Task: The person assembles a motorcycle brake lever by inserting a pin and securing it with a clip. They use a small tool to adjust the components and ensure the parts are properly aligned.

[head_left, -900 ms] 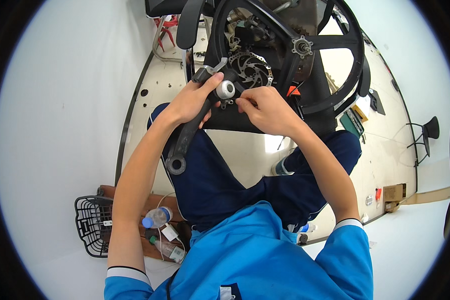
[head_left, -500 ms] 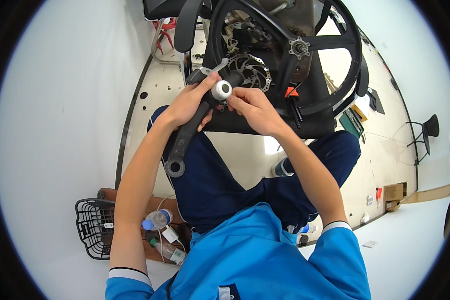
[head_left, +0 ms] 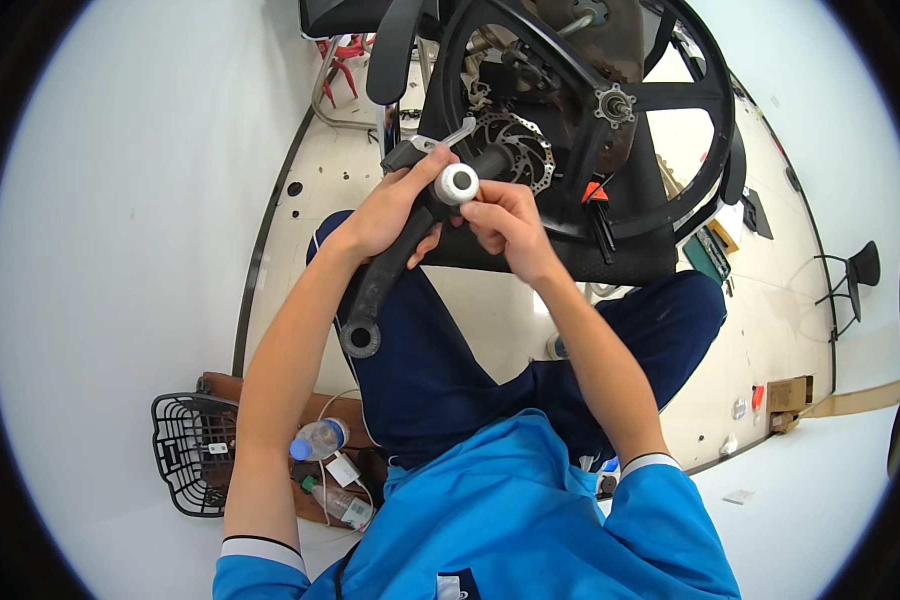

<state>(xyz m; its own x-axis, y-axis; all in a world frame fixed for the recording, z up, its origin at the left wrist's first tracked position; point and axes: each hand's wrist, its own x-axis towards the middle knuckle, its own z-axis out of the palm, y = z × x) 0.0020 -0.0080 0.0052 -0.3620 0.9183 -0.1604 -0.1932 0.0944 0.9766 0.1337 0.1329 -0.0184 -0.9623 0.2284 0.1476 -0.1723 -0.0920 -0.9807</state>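
Note:
My left hand [head_left: 385, 220] is wrapped round a black bicycle handlebar part [head_left: 388, 268], a thick bar that slants down over my left thigh. The bar's lower end is a round, ridged eye with a hole. A white round cap [head_left: 446, 190] with a dark centre sits on its upper part, facing up. My right hand [head_left: 510, 228] pinches at the cap's right edge, fingers closed; the fingertips are partly hidden. A silver brake lever [head_left: 457, 133] sticks out beyond my left fingers. Just past it lies a perforated brake disc [head_left: 541, 168].
A black spoked wheel [head_left: 660, 97] rests on the black office chair [head_left: 460, 246] before me, with an orange-and-black tool [head_left: 598, 205] near its rim. A wire basket [head_left: 175, 440] and plastic bottles [head_left: 320, 440] lie at lower left. A green case [head_left: 705, 255] stands on the floor at right.
The view has shifted slightly, so the chair and wheel appear further right. My right fingers have curled in more at the white cap's edge. My left hand keeps its hold on the bar.

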